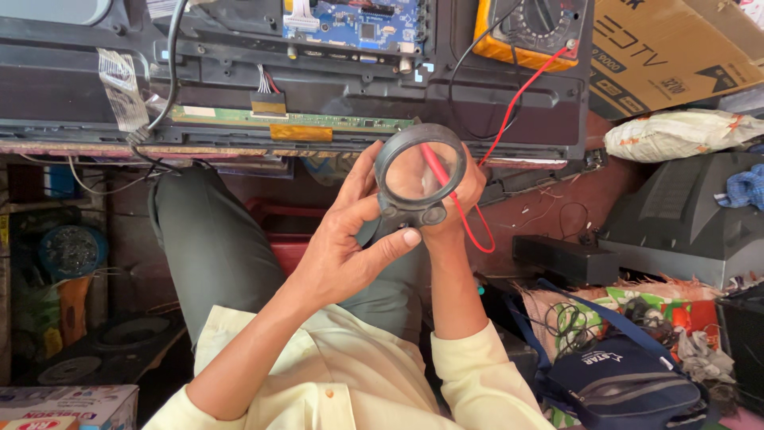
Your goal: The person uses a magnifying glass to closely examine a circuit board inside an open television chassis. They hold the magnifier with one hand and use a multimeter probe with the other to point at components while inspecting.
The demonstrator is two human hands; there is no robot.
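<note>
A round black-framed magnifying glass (pixel 390 203) is held up in front of the lower edge of an opened flat-screen panel (pixel 95 72). My left hand (pixel 346 243) pinches the base of the magnifier between thumb and fingers. Behind the lens, my right hand (pixel 469 195) grips a red test probe (pixel 436 171), which shows through the glass. The probe's red lead (pixel 517 99) runs up to a yellow multimeter (pixel 529 32) lying on the panel. A green strip board (pixel 334 122) lies just above the magnifier, and a blue circuit board (pixel 354 24) sits higher up.
A cardboard box (pixel 668 48) and a white sack (pixel 684 134) lie at the upper right. An old grey television casing (pixel 684 223) stands at right, with a dark blue bag (pixel 629 382) below it. Speaker parts (pixel 119 334) and a fan (pixel 72 251) are at left.
</note>
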